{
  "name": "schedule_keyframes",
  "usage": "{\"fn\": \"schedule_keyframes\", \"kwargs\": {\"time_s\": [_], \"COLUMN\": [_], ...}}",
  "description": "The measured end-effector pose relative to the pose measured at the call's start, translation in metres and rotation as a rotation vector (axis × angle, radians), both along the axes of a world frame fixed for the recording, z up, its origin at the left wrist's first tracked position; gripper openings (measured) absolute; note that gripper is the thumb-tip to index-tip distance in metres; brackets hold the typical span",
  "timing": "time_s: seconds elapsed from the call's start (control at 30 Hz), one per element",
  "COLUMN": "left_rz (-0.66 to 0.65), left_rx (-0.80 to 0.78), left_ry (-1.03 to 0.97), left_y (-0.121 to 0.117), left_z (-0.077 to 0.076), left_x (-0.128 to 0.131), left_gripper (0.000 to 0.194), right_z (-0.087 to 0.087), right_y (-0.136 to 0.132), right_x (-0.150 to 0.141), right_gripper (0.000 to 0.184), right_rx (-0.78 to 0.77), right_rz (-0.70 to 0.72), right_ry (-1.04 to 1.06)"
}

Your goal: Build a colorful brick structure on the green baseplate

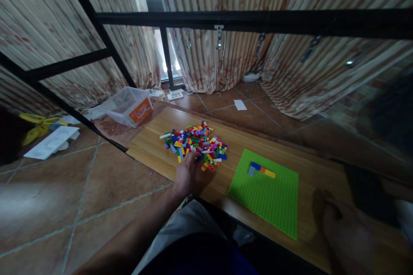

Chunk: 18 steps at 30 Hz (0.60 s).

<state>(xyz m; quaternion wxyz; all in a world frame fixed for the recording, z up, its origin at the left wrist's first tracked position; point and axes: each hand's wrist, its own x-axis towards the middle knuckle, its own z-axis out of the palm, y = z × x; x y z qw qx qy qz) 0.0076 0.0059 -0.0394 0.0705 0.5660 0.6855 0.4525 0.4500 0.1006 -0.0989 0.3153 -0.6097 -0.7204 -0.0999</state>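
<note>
Striped curtains [200, 60] are hanging at twelve o'clock of your view behind a black metal frame [226, 19], and brown floor tiles [106, 176] are showing around the wood-patterned surface [155, 129]. You are holding your left hand [187, 174] at the six o'clock edge of a loose heap of colored bricks [194, 139]; its fingers are bending inward, close to the thumb, and a dark blue bit [198, 157] is showing at the tips, though I cannot tell whether you are gripping it. At four o'clock from the heap, a green baseplate [267, 206] is lying flat, carrying near its twelve o'clock edge a short row of blue, orange and yellow bricks [263, 170], with a greyish brick [251, 171] sitting at seven o'clock beside the blue end. Your right hand [345, 219] is hovering or resting at four o'clock of your view, apart from the baseplate, loosely curling; it is blurring into shadow, so I cannot tell whether it is holding anything. A clear plastic box [121, 107] is standing at ten o'clock from the heap.
</note>
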Motion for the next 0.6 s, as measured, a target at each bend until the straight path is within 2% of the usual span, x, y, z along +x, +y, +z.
{"fn": "schedule_keyframes", "kwargs": {"time_s": [0.13,0.23,0.3,0.43,0.6], "left_rz": [-0.161,-0.311,-0.359,-0.374,-0.347], "left_rx": [-0.007,-0.04,-0.076,-0.126,-0.109], "left_ry": [-0.175,-0.318,-0.434,-0.605,-0.59], "left_y": [0.003,0.011,0.018,0.029,0.032], "left_z": [0.004,-0.002,-0.007,-0.01,-0.007], "left_x": [0.025,0.054,0.071,0.087,0.083], "left_gripper": [0.015,0.016,0.012,0.01,0.005], "right_z": [0.0,0.0,0.0,0.001,0.001], "right_y": [0.0,0.0,0.0,0.0,0.0], "right_x": [0.0,-0.002,-0.002,-0.005,-0.007], "right_gripper": [0.035,0.033,0.031,0.028,0.027], "right_rx": [0.013,0.004,0.021,0.016,0.005], "right_rz": [0.005,0.009,0.009,0.013,-0.004], "right_ry": [-0.072,-0.067,-0.068,-0.038,0.002]}}
